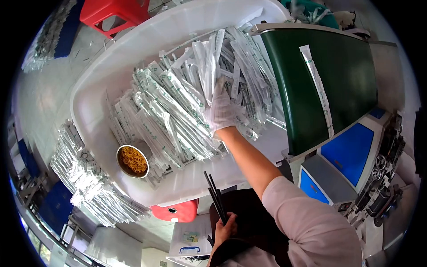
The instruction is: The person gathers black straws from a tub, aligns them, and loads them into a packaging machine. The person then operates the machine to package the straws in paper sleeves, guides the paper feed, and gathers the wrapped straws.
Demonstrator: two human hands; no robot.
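A large white plastic tub (95, 75) holds a heap of long, narrow white packets (164, 111) with green print. My right hand (222, 109), in a white glove, reaches into the heap. Its fingers are closed around a few packets that stand up from the pile, though other packets partly hide the fingertips. Below the tub's near edge, my left hand (225, 228) is bare and wrapped round several thin black chopsticks (214, 193), which point up and away from me. A metal bowl (119, 155) of yellow rubber bands (134, 161) sits inside the tub at the left.
A green conveyor belt (284, 80) adjoins the tub's right side, with one packet (318, 86) lying on it. Blue-panelled machinery (349, 151) stands below. Bundled packets (89, 178) are stacked left of the tub. A red stool (118, 15) is behind, and a white box (189, 240) beneath.
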